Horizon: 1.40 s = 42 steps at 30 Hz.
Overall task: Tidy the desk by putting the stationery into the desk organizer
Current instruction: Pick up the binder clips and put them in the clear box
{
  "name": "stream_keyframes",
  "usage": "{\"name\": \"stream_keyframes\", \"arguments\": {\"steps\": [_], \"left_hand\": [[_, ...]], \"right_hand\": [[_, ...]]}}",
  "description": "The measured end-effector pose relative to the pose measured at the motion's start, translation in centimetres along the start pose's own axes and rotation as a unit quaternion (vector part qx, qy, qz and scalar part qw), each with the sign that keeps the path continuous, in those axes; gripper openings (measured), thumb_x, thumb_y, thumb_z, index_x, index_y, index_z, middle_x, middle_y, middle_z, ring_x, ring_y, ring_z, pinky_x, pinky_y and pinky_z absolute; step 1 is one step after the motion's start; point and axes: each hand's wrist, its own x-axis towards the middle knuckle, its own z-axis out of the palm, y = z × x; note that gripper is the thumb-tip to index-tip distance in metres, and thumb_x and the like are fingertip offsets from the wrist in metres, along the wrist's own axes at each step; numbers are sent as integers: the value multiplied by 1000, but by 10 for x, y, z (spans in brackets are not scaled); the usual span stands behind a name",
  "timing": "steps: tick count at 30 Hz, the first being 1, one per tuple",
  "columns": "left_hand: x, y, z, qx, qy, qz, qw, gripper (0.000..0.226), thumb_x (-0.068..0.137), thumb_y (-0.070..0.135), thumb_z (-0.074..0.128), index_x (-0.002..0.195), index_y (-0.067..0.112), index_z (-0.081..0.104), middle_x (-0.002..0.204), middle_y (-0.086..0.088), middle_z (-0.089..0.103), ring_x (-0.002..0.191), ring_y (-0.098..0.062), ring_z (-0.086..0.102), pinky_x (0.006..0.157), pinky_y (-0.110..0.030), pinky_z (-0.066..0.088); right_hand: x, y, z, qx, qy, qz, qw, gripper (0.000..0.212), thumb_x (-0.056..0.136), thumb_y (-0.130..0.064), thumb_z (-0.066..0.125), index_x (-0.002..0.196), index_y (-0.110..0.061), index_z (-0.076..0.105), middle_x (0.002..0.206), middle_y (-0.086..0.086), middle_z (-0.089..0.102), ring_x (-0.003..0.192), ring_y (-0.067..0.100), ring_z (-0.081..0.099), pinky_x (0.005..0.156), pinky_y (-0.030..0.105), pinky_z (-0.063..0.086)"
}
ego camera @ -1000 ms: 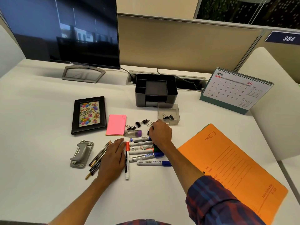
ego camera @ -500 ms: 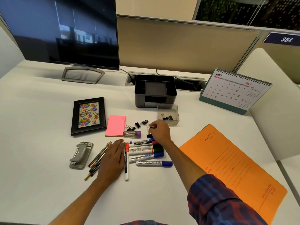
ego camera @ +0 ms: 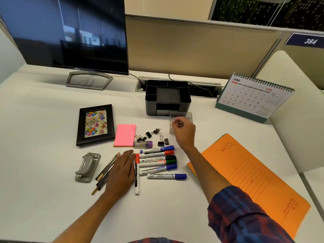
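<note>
White desk point(ego camera: 43, 137): right hand point(ego camera: 184, 130) pinches a binder clip point(ego camera: 177, 122) over the clear tray point(ego camera: 189, 115); left hand point(ego camera: 122, 171) flat.

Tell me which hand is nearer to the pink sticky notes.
Left. The left hand lies flat on the desk just in front of the pink sticky notes, fingertips close to the pad's near edge. The right hand is off to their right, over the clear tray.

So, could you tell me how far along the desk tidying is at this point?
Early. The organizer looks empty. The right hand pinches a binder clip over the clear tray; the left hand rests flat beside the pencils. Still loose: more clips, markers, pink sticky notes.
</note>
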Motion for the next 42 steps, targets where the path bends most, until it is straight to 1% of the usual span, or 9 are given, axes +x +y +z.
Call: {"name": "stream_keyframes", "arguments": {"steps": [4,7,10,14,16,21,24,32,42], "left_hand": [[0,0,0,2,0,-2,1000,50,98,31,30,135,9,54,142,-8,52,131,-24,47,118,-32,19],[0,0,0,4,-1,-3,1000,51,98,32,29,137,9,53,143,-8,51,132,-24,46,118,-33,21],[0,0,0,4,0,-4,1000,51,98,32,29,137,10,53,143,-8,51,132,-24,46,118,-32,20],[0,0,1,3,-1,-5,1000,52,98,33,28,137,10,53,143,-7,51,132,-24,46,118,-34,22],[0,0,0,2,-1,-4,1000,52,98,33,28,137,10,53,143,-8,51,132,-23,46,118,-33,21],[1,-2,3,2,-5,-10,1000,51,98,34,28,137,11,52,144,-7,50,133,-24,45,118,-34,22],[0,-3,4,3,-5,-13,1000,52,98,35,27,137,11,52,144,-6,50,134,-24,44,117,-35,23],[0,-3,4,3,-9,-15,1000,53,98,35,26,138,12,51,146,-6,48,135,-23,43,119,-34,20],[1,-3,3,-1,-6,-11,1000,52,98,34,27,138,11,51,145,-6,49,135,-23,43,119,-38,23]], "right_hand": [[11,5,-6,-2,20,19,1000,18,89,-13,67,106,-9,71,102,7,72,87,15,65,80,29,58],[11,7,-9,-12,21,18,1000,21,91,-17,66,111,-11,68,108,6,71,89,15,66,78,26,56],[3,7,-10,-39,9,-18,999,18,91,-20,66,108,-14,68,103,3,71,81,12,64,73,24,55],[-13,9,-8,-91,-67,-86,990,17,88,-20,67,103,-13,69,97,2,70,80,10,60,73,23,51],[-19,12,-8,-116,-108,-110,981,19,88,-21,67,105,-14,70,99,0,70,82,8,59,76,28,54],[-26,15,-7,-194,-237,-96,947,36,86,-26,65,121,-19,66,126,-2,62,114,16,55,93,32,45],[-25,18,-6,-222,-281,-84,930,43,82,-29,66,125,-21,64,125,-2,61,110,16,56,87,31,47],[-18,15,-8,-225,-296,-81,925,36,83,-18,66,119,-16,69,117,4,64,105,21,58,85,31,47],[-10,14,-23,-160,-238,-98,953,35,72,-28,77,105,-18,71,100,-2,68,87,12,61,77,31,54]]}}
